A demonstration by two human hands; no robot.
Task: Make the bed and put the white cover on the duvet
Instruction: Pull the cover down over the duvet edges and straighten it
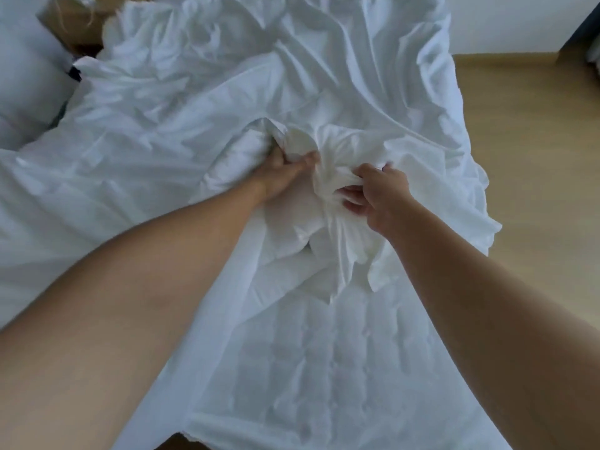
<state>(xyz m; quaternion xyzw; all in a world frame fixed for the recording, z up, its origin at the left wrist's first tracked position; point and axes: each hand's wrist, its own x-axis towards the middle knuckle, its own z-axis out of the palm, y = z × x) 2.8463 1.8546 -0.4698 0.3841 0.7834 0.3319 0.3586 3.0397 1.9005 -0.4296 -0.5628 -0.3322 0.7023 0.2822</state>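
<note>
A white duvet cover [341, 76] lies crumpled over most of the bed. Below it the quilted white duvet [324, 368] shows, running toward the near edge. My left hand [282, 175] grips a bunched fold of white fabric at the middle of the bed, its fingertips buried in the cloth. My right hand [376, 196] pinches a gathered wad of the cover just to the right, thumb and fingers curled round it. The two hands are a short way apart, with the bunched cloth between them.
A white pillow [29, 76] lies at the far left. Behind it stands a brown headboard or box [78, 24]. Wooden floor [535, 157] runs along the bed's right side, with a white wall [503, 21] beyond and a dark object [581, 30] at the far right.
</note>
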